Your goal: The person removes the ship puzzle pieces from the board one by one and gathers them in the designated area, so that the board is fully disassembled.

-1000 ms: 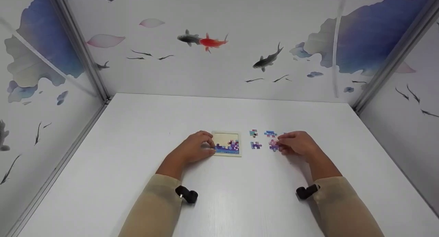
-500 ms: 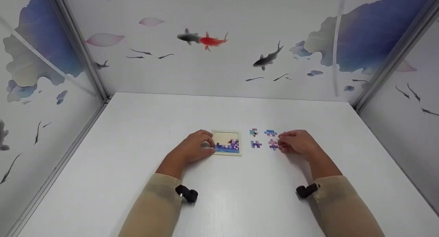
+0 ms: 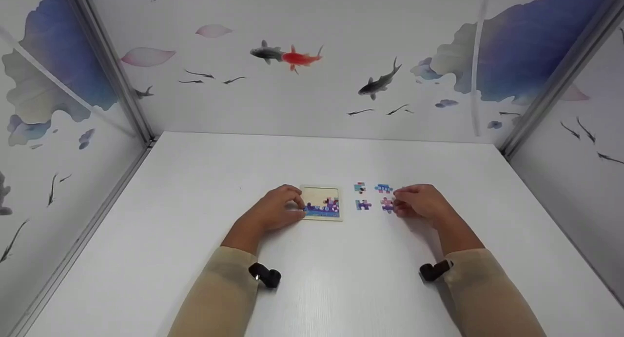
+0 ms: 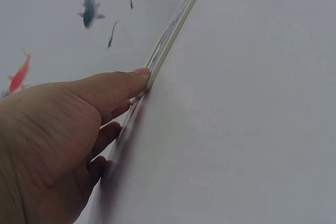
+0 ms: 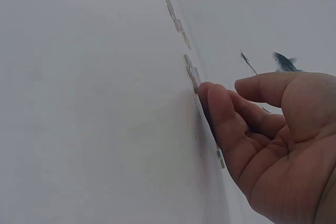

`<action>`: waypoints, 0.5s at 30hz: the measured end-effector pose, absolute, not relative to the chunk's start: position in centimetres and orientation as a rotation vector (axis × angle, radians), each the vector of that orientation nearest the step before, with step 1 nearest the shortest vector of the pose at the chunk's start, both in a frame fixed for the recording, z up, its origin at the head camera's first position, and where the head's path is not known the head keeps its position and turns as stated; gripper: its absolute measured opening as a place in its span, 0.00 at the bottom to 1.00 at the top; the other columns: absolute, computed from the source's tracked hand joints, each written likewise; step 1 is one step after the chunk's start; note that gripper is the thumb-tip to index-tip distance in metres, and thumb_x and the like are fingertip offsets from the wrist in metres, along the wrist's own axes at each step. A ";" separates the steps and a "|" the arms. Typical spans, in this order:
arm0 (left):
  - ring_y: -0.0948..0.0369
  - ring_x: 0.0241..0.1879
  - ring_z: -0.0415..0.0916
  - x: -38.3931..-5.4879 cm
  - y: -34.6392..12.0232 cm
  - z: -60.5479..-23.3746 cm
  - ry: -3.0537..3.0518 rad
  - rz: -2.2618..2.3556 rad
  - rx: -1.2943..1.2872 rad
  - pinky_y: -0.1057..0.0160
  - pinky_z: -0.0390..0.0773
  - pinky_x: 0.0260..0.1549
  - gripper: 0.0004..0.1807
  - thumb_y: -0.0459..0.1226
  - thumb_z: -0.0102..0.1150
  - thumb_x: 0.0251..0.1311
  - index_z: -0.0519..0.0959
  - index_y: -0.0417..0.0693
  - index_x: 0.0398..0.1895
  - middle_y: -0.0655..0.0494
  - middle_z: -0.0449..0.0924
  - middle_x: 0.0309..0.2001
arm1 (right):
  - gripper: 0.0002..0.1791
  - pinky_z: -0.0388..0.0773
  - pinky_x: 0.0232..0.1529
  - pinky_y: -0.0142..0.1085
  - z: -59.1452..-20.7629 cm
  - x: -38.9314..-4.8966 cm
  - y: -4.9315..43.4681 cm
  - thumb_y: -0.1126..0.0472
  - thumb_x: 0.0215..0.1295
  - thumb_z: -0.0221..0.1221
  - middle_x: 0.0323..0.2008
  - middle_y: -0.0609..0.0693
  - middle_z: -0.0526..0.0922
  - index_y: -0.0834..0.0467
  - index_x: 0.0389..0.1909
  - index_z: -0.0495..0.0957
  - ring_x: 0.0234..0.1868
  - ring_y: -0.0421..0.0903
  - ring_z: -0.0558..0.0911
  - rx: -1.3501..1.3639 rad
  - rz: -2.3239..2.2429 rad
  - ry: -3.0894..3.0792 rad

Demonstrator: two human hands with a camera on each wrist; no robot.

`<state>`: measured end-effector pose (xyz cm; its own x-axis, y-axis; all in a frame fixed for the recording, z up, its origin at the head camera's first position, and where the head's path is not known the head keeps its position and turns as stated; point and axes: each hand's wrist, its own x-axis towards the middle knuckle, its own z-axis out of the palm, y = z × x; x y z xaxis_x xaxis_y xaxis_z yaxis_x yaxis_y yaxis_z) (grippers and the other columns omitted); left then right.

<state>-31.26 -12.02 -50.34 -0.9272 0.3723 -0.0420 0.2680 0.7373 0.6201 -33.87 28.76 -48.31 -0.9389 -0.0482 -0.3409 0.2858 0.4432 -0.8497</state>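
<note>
A small square wooden puzzle tray (image 3: 316, 194) lies on the white table, its near part filled with purple and blue pieces. At its left edge my left hand (image 3: 278, 206) holds it, thumb (image 4: 137, 74) on the rim by the near corner and fingers beyond. My right hand (image 3: 423, 204) rests right of the loose pieces. Its fingertips touch or nearly touch a pink puzzle piece (image 3: 386, 203), while the thumb (image 5: 257, 87) stands apart from the fingers. In the right wrist view another piece (image 5: 221, 159) shows partly behind that hand.
Between tray and right hand lie a teal piece (image 3: 360, 187), a blue piece (image 3: 383, 188) and a purple piece (image 3: 363, 205). White walls with painted fish enclose the table (image 3: 321, 278) at the back and both sides.
</note>
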 end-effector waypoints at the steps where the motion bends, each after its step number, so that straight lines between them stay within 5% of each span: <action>1: 0.49 0.81 0.63 -31.3 -12.0 -50.3 2.775 0.952 0.519 0.45 0.61 0.83 0.08 0.47 0.66 0.71 0.86 0.59 0.48 0.56 0.73 0.75 | 0.25 0.90 0.48 0.34 -48.3 -33.9 28.8 0.51 0.81 0.60 0.54 0.58 0.88 0.62 0.69 0.77 0.44 0.45 0.90 0.204 -1.494 2.384; 15: 0.48 0.81 0.64 -31.2 -11.8 -50.2 2.775 0.963 0.483 0.45 0.63 0.82 0.05 0.47 0.68 0.71 0.85 0.60 0.45 0.56 0.73 0.75 | 0.25 0.90 0.47 0.33 -48.6 -34.0 28.4 0.49 0.80 0.61 0.52 0.56 0.90 0.61 0.67 0.78 0.44 0.44 0.91 0.214 -1.487 2.374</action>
<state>-31.23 -11.80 -50.20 -0.9342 0.3533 -0.0488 0.2471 0.7398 0.6258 -33.95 28.36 -48.60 -0.9341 -0.0474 -0.3538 0.2977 0.4436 -0.8453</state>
